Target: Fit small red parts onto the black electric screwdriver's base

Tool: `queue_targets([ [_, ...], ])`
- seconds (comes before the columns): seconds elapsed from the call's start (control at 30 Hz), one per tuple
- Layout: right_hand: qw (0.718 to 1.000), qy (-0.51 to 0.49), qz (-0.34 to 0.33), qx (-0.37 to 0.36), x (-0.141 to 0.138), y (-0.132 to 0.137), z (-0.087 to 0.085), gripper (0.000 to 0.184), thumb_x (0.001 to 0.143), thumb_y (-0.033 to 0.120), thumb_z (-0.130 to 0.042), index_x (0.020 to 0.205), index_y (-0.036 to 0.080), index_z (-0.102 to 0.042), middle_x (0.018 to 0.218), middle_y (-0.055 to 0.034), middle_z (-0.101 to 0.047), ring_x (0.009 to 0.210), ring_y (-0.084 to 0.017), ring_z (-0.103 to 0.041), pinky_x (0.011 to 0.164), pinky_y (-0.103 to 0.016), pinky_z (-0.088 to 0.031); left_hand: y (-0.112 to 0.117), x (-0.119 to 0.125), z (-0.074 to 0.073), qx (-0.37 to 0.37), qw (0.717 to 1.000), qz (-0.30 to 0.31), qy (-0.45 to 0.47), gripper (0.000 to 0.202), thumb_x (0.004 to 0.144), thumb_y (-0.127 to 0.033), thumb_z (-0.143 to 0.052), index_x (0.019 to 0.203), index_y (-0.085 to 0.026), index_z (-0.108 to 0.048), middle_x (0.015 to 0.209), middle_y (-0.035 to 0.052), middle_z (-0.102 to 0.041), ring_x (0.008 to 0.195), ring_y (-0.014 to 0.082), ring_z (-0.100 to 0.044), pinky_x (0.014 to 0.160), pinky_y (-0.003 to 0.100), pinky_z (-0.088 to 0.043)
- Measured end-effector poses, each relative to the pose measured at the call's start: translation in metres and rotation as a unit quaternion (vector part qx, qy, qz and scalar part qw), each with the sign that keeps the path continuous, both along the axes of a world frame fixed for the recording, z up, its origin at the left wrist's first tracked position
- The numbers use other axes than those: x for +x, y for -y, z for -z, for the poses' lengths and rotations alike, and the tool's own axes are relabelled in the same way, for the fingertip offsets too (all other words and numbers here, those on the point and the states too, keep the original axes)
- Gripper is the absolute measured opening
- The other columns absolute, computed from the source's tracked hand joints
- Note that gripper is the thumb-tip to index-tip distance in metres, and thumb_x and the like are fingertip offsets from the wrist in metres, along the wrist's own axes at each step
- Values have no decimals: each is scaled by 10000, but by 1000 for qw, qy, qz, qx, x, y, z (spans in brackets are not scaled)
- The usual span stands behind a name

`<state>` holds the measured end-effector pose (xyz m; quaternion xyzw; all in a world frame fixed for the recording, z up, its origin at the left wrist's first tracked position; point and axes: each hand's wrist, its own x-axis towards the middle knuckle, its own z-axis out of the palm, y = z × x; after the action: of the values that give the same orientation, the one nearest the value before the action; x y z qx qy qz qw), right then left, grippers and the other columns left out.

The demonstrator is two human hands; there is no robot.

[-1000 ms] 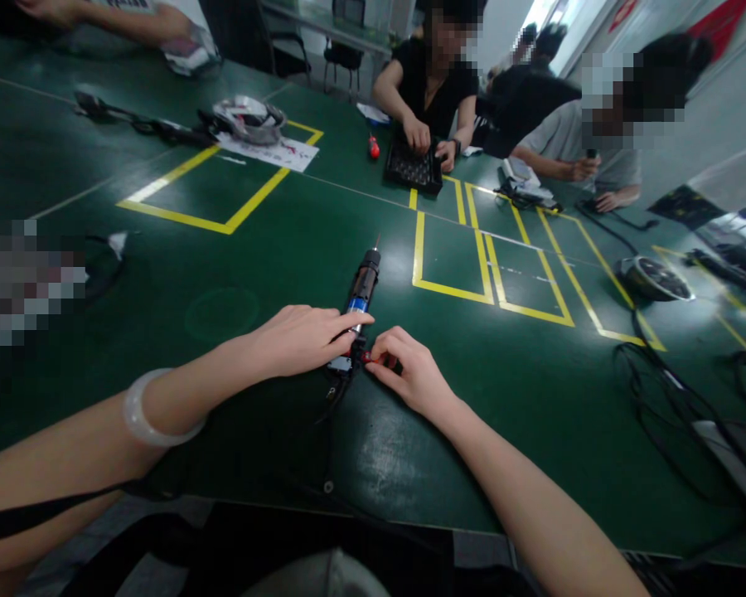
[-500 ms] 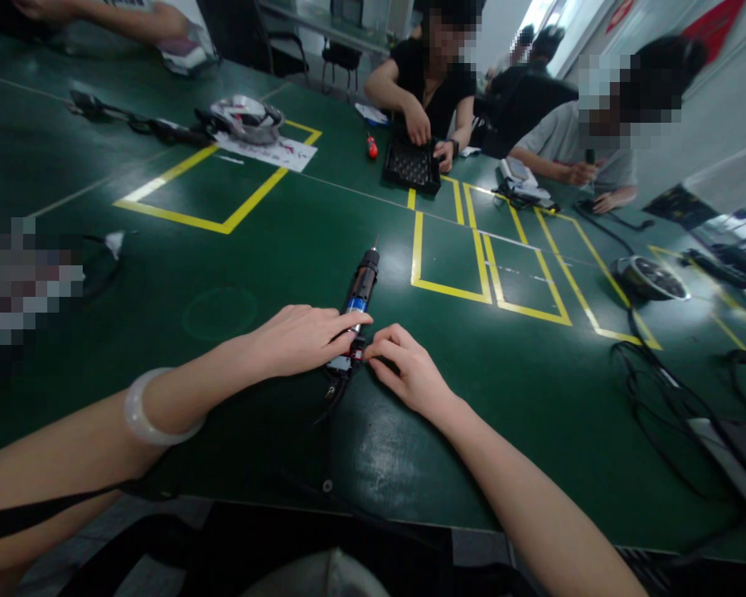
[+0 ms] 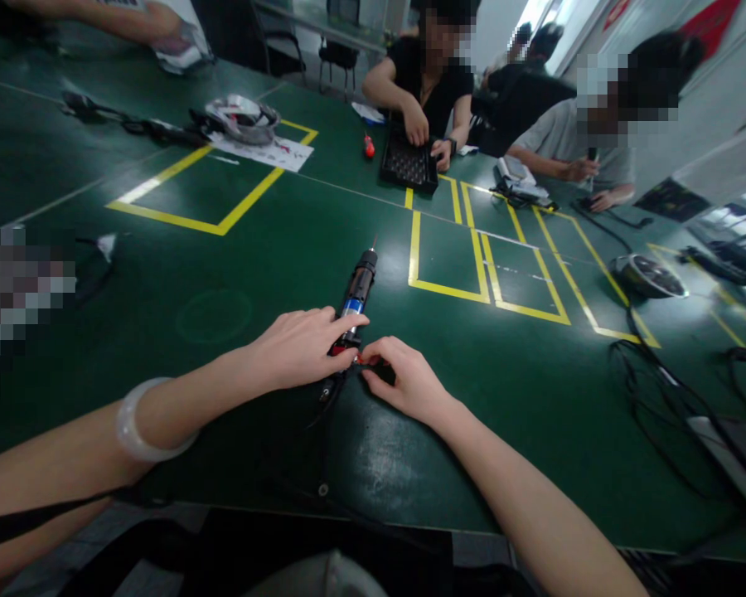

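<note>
An electric screwdriver [image 3: 359, 286] lies on the green table in front of me, its thin bit pointing away and slightly right. My left hand [image 3: 302, 344] is wrapped over its rear half from the left, with the thumb and a finger reaching across the body and the other fingers partly hidden. To the right of the tool's rear end is my right hand [image 3: 404, 377], curled with fingertips drawn in. A small red-orange bit shows at those fingertips, too small to name. A black cord [image 3: 331, 408] runs from the screwdriver's back end toward me.
Across the table [image 3: 286, 274], a person's hands work in a black tray [image 3: 410, 166], near a red-handled tool [image 3: 369, 147]. Another person sits at the right. Further right are a round device [image 3: 651, 276] and loose black cables [image 3: 640, 390]. A plastic-wrapped bundle [image 3: 242, 120] rests on paper at back left.
My left thumb has come down closer to the screwdriver's rear end. My right fingertips have shifted slightly toward me, and a red-orange bit now shows at them. The screwdriver stays almost in place.
</note>
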<state>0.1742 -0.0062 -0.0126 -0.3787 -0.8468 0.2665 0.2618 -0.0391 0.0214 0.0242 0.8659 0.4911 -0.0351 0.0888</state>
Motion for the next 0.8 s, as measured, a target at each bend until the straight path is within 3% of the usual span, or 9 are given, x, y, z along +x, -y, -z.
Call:
queue_targets([
  [0.2,999,31,-9,-8,0,0,-2,184,878,159,-620,1054,212,-611,991,-55,-681,932,-198,-602,851,-334,-496,12,13,1,42,998,-27,-27,542,952,-392,-426,1485,-311,-480,1107,141,-553,901,291,-650,739,376,-520],
  [0.37,1000,27,-13,5,4,-2,-1,178,890,158,-621,1062,205,-619,1001,-55,-687,941,-195,-606,858,-336,-484,-5,0,1,49,997,-30,-41,542,944,-401,-419,1480,-359,-486,1109,126,-524,920,279,-631,713,346,-513],
  [0.5,999,36,5,1,8,-6,-1,154,906,167,-609,1054,205,-626,1007,-59,-689,951,-198,-608,870,-343,-481,-44,-31,4,48,996,-50,-53,569,941,-439,-426,1509,-405,-447,1153,118,-511,966,283,-622,753,353,-516],
  [0.6,999,42,8,6,10,-7,-1,125,924,179,-589,1039,202,-630,1010,-64,-690,959,-201,-607,872,-345,-478,-74,-61,4,41,992,-101,-60,587,942,-476,-457,1525,-416,-423,1182,118,-514,1006,290,-611,805,366,-517],
  [0.8,999,45,-5,15,10,-8,-1,81,946,186,-569,996,206,-630,1031,-63,-702,987,-205,-605,897,-355,-467,-118,-144,11,78,983,-160,-48,590,1053,-480,-182,1579,-249,-320,1151,134,-507,1010,295,-604,883,468,-494],
])
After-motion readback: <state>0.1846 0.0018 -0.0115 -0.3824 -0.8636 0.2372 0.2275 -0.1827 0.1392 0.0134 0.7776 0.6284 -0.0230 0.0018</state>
